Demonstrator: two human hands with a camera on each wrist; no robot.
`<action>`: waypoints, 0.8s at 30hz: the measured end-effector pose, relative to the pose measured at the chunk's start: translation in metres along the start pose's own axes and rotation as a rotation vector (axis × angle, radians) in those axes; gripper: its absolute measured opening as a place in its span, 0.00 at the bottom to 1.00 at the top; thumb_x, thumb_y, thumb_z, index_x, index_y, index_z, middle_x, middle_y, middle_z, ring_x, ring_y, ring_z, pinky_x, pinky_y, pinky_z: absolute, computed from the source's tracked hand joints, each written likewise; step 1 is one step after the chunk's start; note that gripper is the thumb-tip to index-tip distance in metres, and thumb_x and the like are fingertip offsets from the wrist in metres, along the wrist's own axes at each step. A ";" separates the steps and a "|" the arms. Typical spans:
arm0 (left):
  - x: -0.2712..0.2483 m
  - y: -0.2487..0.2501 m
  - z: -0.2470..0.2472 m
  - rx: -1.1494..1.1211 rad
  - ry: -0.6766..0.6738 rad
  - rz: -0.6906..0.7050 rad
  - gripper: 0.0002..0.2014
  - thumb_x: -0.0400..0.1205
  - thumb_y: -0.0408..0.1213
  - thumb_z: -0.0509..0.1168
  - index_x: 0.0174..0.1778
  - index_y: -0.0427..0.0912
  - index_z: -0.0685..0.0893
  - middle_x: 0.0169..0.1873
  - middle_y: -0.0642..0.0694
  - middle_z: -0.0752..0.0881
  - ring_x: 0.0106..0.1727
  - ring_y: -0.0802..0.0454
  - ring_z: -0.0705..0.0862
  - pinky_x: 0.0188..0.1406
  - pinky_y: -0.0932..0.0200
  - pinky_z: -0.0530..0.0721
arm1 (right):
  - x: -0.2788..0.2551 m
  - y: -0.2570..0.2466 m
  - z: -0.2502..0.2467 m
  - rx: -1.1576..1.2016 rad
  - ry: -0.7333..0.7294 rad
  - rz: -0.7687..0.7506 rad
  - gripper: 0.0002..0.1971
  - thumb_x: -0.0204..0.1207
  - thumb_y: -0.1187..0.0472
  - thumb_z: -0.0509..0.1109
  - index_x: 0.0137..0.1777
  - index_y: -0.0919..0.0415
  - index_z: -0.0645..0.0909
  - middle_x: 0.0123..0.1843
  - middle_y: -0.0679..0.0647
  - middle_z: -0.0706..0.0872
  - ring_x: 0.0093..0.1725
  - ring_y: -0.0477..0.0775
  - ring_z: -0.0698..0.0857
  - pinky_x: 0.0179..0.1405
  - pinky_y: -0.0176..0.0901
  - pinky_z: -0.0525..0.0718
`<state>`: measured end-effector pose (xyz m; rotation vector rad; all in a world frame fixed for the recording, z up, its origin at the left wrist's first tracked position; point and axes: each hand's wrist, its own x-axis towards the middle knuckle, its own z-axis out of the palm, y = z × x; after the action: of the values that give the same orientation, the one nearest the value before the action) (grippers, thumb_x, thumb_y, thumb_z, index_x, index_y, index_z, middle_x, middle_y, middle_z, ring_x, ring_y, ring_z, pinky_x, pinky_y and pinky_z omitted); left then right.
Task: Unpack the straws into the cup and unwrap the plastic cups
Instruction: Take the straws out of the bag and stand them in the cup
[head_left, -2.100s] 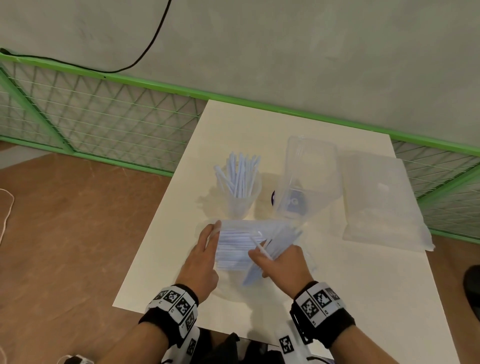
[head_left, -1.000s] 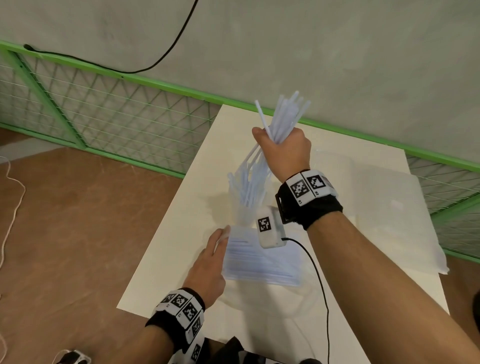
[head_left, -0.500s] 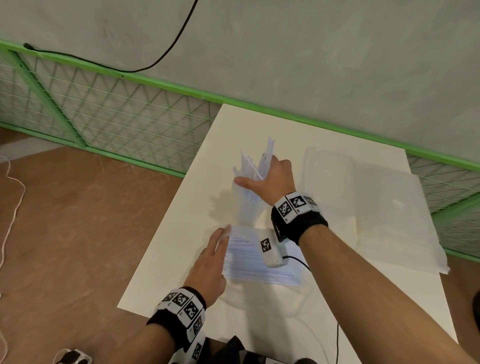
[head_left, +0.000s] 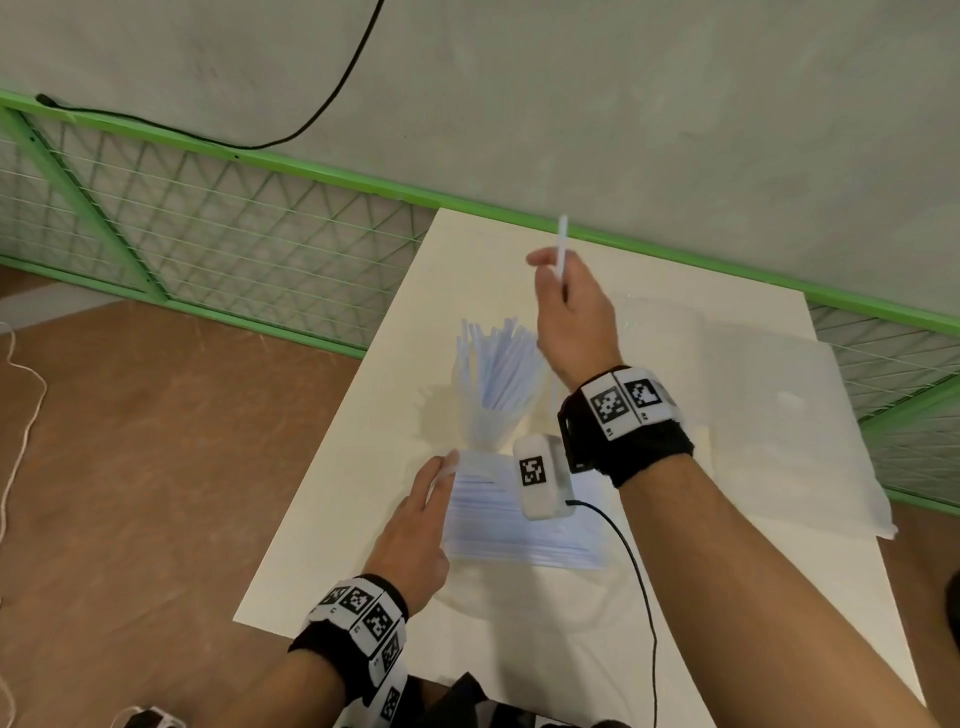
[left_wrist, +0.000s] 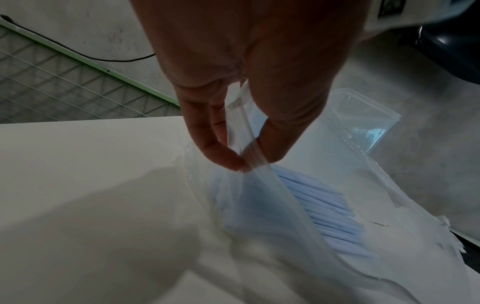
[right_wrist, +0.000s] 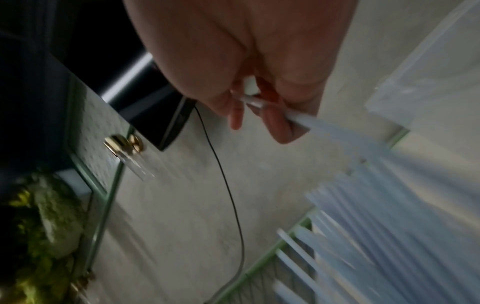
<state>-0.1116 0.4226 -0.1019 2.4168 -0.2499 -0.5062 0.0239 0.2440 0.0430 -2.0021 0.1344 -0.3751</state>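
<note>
Straws (head_left: 519, 525) lie in an open clear bag (left_wrist: 272, 205) at the worktop's (head_left: 332, 493) near edge, its mouth pinched by the left hand (head_left: 413, 535). Just beyond, a clear cup (head_left: 491, 415) stands packed with more. Above it, the right hand (head_left: 571, 317) grips a single straw (head_left: 561, 249) upright.

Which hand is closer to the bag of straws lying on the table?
The left hand. It pinches the edge of the bag of straws. The right hand is up above the cup, holding one straw.
</note>
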 end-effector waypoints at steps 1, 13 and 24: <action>0.000 0.000 0.000 -0.005 -0.002 -0.001 0.55 0.72 0.19 0.63 0.85 0.61 0.39 0.81 0.66 0.41 0.50 0.51 0.78 0.45 0.66 0.73 | 0.003 -0.005 -0.003 0.039 0.060 -0.034 0.09 0.86 0.59 0.59 0.56 0.51 0.80 0.26 0.39 0.72 0.27 0.45 0.70 0.37 0.55 0.84; 0.001 -0.005 0.000 0.003 -0.004 0.000 0.55 0.72 0.19 0.62 0.85 0.60 0.40 0.83 0.64 0.41 0.46 0.52 0.75 0.44 0.69 0.70 | -0.024 0.039 0.018 -0.240 0.031 0.078 0.32 0.72 0.44 0.77 0.73 0.48 0.70 0.70 0.52 0.69 0.70 0.54 0.72 0.65 0.53 0.70; -0.001 -0.014 -0.002 0.001 -0.002 -0.022 0.56 0.72 0.18 0.62 0.85 0.61 0.38 0.83 0.62 0.42 0.59 0.47 0.81 0.46 0.67 0.73 | -0.057 0.072 0.038 -0.461 -0.139 0.005 0.69 0.52 0.22 0.75 0.85 0.52 0.42 0.87 0.53 0.45 0.87 0.55 0.47 0.83 0.57 0.61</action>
<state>-0.1109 0.4344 -0.1093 2.4225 -0.2249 -0.5179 -0.0121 0.2593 -0.0481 -2.4741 0.1486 -0.2112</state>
